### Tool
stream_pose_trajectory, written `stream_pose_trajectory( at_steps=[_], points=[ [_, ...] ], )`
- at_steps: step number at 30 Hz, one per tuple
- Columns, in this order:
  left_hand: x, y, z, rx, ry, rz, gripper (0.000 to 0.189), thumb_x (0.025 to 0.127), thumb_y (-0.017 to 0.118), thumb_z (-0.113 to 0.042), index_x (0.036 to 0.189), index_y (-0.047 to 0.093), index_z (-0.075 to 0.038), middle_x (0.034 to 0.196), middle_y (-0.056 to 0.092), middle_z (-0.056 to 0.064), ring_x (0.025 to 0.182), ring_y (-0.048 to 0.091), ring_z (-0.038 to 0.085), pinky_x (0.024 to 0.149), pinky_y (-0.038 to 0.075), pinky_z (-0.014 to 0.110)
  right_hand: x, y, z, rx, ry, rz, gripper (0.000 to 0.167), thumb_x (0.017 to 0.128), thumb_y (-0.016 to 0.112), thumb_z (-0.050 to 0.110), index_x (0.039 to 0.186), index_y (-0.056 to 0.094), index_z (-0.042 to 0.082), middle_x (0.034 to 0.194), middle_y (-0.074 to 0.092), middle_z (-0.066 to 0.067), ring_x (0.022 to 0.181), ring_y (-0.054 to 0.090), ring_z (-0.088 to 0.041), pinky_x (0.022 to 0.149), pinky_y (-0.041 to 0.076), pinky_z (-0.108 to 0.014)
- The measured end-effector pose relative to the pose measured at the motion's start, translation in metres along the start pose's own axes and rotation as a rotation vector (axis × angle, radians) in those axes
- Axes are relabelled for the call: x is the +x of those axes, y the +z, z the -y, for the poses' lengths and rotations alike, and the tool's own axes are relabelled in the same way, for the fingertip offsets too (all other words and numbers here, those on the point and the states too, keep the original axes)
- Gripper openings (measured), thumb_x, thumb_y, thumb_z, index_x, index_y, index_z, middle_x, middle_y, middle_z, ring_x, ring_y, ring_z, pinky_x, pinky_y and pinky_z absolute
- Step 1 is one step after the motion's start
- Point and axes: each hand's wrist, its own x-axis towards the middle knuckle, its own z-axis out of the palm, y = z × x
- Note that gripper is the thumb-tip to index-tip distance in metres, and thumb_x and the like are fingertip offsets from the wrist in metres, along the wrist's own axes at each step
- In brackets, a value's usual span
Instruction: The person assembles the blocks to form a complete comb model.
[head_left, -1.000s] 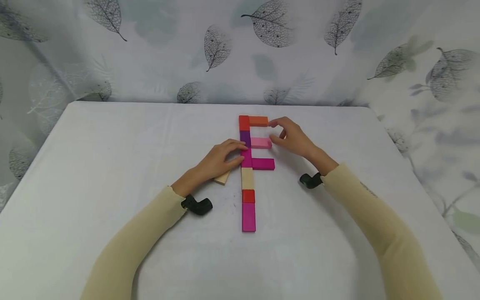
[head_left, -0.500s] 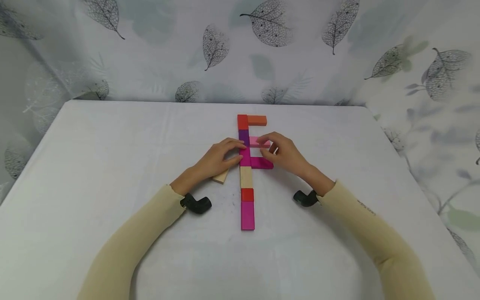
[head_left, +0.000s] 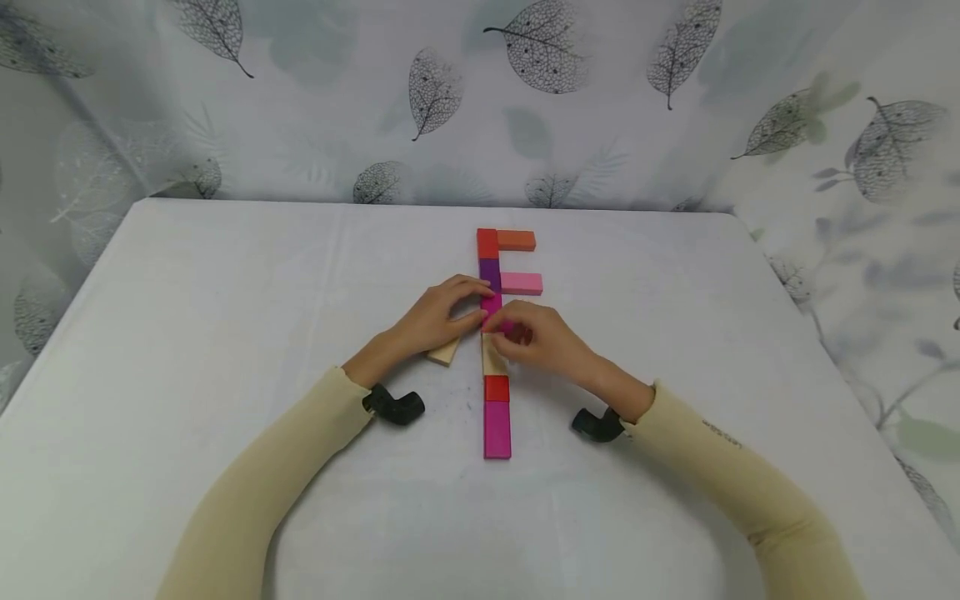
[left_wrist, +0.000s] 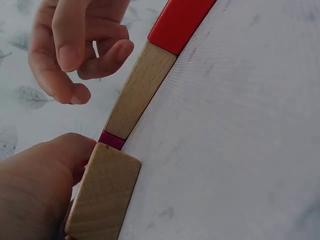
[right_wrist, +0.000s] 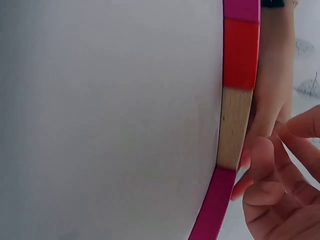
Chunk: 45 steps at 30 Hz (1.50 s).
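Note:
A column of flat coloured blocks lies on the white table: a red block (head_left: 487, 243), a purple block (head_left: 490, 271), a magenta block (head_left: 491, 303), a plain wooden block (head_left: 493, 360), a second red block (head_left: 497, 388) and a long magenta block (head_left: 497, 430). My left hand (head_left: 431, 325) rests fingertips and thumb along the column's left side, by the purple and magenta blocks. Over the joint between magenta and wood hovers my right hand (head_left: 540, 335), its fingers loosely bent and holding nothing in the left wrist view. It hides most of a magenta side block (head_left: 509, 327).
An orange block (head_left: 516, 240) and a pink block (head_left: 521, 283) stick out rightward from the column. Partly under my left hand lies a loose wooden block (head_left: 444, 353). A leaf-patterned cloth (head_left: 480, 100) hangs behind the table (head_left: 225, 267).
My right hand has come from beside the orange and pink blocks, down and left across the magenta side block, to the column. The left hand has stayed in place.

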Motion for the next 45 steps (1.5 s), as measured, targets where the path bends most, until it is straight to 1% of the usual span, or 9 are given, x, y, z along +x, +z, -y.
stream_pose_trajectory(
  at_steps=[3, 7, 17, 26, 31, 34, 38, 41, 45],
  points=[
    [-0.001, 0.0, -0.001, -0.007, -0.004, 0.002, 0.036, 0.093, 0.066, -0.014, 0.127, 0.062, -0.004, 0.135, 0.056, 0.012, 0.129, 0.049, 0.024, 0.11, 0.037, 0.039, 0.002, 0.006, 0.003, 0.001, -0.026, 0.078, 0.021, 0.088, 0.065, 0.001, 0.108, 0.07, 0.0, 0.098, 0.067, -0.008, 0.072, 0.055, -0.014, 0.065, 0.048, -0.023],
    [-0.001, -0.001, 0.0, -0.008, -0.012, 0.007, 0.036, 0.093, 0.066, -0.015, 0.128, 0.062, -0.005, 0.136, 0.055, 0.011, 0.13, 0.049, 0.024, 0.111, 0.036, 0.039, 0.005, 0.013, 0.006, -0.016, -0.031, 0.162, 0.026, 0.088, 0.066, 0.004, 0.114, 0.071, 0.002, 0.095, 0.065, -0.005, 0.071, 0.054, -0.011, 0.065, 0.048, -0.022],
    [-0.002, -0.001, -0.001, -0.018, 0.004, -0.002, 0.035, 0.093, 0.066, -0.014, 0.126, 0.063, -0.004, 0.136, 0.056, 0.012, 0.13, 0.049, 0.024, 0.111, 0.036, 0.039, 0.011, 0.019, 0.01, -0.107, -0.025, 0.264, 0.035, 0.09, 0.066, 0.008, 0.125, 0.066, 0.005, 0.077, 0.051, 0.001, 0.065, 0.049, -0.007, 0.061, 0.045, -0.021],
    [-0.001, -0.001, 0.0, -0.017, -0.003, 0.0, 0.035, 0.093, 0.066, -0.015, 0.126, 0.063, -0.005, 0.135, 0.056, 0.01, 0.13, 0.049, 0.022, 0.111, 0.035, 0.039, 0.012, 0.019, 0.015, -0.203, -0.039, 0.309, 0.031, 0.091, 0.065, 0.01, 0.123, 0.069, 0.008, 0.078, 0.052, 0.002, 0.066, 0.048, -0.005, 0.062, 0.043, -0.02],
    [-0.001, -0.001, 0.0, -0.015, -0.012, 0.007, 0.035, 0.094, 0.066, -0.016, 0.126, 0.063, -0.006, 0.135, 0.056, 0.01, 0.131, 0.048, 0.022, 0.111, 0.035, 0.038, 0.009, 0.018, 0.018, -0.179, -0.052, 0.333, 0.026, 0.09, 0.067, 0.01, 0.115, 0.072, 0.009, 0.079, 0.054, 0.001, 0.067, 0.048, -0.005, 0.061, 0.044, -0.019],
    [-0.001, -0.002, 0.0, -0.013, -0.013, 0.009, 0.035, 0.093, 0.066, -0.016, 0.126, 0.063, -0.006, 0.136, 0.056, 0.01, 0.131, 0.048, 0.022, 0.111, 0.036, 0.039, 0.007, 0.018, 0.018, -0.156, -0.09, 0.326, 0.023, 0.089, 0.069, 0.009, 0.111, 0.074, 0.009, 0.087, 0.059, -0.001, 0.07, 0.05, -0.005, 0.064, 0.046, -0.019],
    [-0.001, -0.001, 0.0, -0.009, -0.008, 0.006, 0.034, 0.093, 0.066, -0.016, 0.126, 0.063, -0.005, 0.135, 0.056, 0.01, 0.131, 0.048, 0.022, 0.111, 0.036, 0.04, 0.006, 0.019, 0.016, -0.155, -0.128, 0.313, 0.027, 0.088, 0.069, 0.008, 0.115, 0.072, 0.008, 0.099, 0.061, -0.005, 0.068, 0.05, -0.003, 0.065, 0.047, -0.019],
    [-0.001, -0.001, 0.0, -0.009, -0.006, 0.006, 0.034, 0.094, 0.065, -0.016, 0.126, 0.063, -0.005, 0.135, 0.056, 0.01, 0.131, 0.048, 0.023, 0.111, 0.036, 0.04, 0.006, 0.02, 0.015, -0.181, -0.124, 0.322, 0.031, 0.088, 0.067, 0.007, 0.12, 0.07, 0.008, 0.098, 0.059, -0.007, 0.064, 0.047, -0.002, 0.063, 0.045, -0.019],
    [-0.002, -0.001, 0.0, -0.013, -0.005, 0.007, 0.034, 0.094, 0.065, -0.016, 0.126, 0.062, -0.005, 0.135, 0.056, 0.01, 0.131, 0.048, 0.022, 0.111, 0.036, 0.04, 0.006, 0.02, 0.018, -0.214, -0.131, 0.351, 0.028, 0.089, 0.068, 0.009, 0.117, 0.071, 0.009, 0.099, 0.058, -0.006, 0.064, 0.047, -0.001, 0.065, 0.045, -0.017]
  ],
)
